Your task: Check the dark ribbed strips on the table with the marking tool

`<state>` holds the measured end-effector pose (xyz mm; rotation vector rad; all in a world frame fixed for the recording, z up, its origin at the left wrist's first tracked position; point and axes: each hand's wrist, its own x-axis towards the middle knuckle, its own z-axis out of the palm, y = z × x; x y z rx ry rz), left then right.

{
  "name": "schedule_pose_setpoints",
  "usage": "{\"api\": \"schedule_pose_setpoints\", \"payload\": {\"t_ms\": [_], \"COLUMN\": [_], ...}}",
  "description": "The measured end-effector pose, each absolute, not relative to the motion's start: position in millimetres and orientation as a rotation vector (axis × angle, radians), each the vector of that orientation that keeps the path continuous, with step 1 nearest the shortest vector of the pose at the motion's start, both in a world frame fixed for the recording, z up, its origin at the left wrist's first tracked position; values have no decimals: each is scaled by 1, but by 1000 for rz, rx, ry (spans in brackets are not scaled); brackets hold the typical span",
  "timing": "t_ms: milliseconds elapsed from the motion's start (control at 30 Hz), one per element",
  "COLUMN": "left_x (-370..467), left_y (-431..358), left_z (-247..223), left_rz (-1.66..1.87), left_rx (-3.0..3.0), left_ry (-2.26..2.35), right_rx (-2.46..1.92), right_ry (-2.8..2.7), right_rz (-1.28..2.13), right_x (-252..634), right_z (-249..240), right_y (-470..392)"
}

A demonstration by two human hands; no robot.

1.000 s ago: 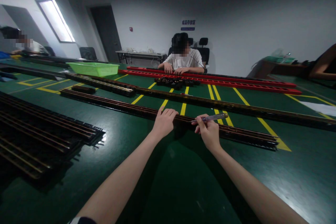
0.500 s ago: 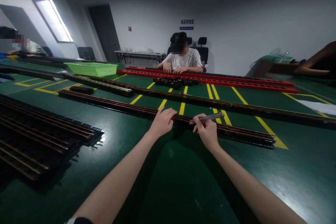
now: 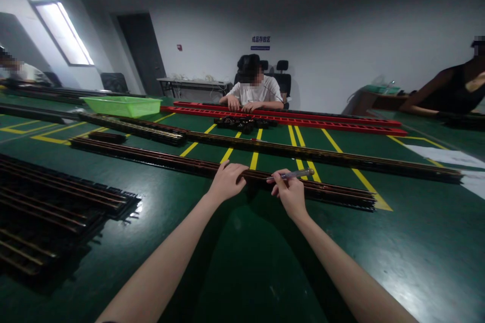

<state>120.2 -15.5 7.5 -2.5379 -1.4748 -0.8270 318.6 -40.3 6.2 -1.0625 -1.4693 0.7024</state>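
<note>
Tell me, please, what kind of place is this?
Probably a factory assembly room. Long dark rails and red rails lie on a green worktable marked with yellow lines, and several people sit working along it.

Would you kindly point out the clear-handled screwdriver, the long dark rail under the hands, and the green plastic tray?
Clear-handled screwdriver (image 3: 293,174): head view, on its handle.
Long dark rail (image 3: 151,158): head view, left stretch.
Green plastic tray (image 3: 121,107): head view, front wall.

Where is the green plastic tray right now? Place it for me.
In the head view, the green plastic tray sits far left on the green table, behind the long dark rails and left of the red rails.
</note>
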Motion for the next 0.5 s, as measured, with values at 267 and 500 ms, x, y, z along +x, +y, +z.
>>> {"api": "schedule_pose_setpoints", "payload": {"t_ms": [267,500], "left_x": [126,137], "left_y": [-16,-19], "left_z": [14,21], "left_rz": [-785,-645], "left_rx": [-2484,-2432], "left_ry": [-1555,-1596], "right_rx": [-1082,-1101], "right_ry": [-1514,-1558], "right_rz": [727,810], "right_x": [333,347], "right_z": [7,8], "right_y": [-43,-44]}}
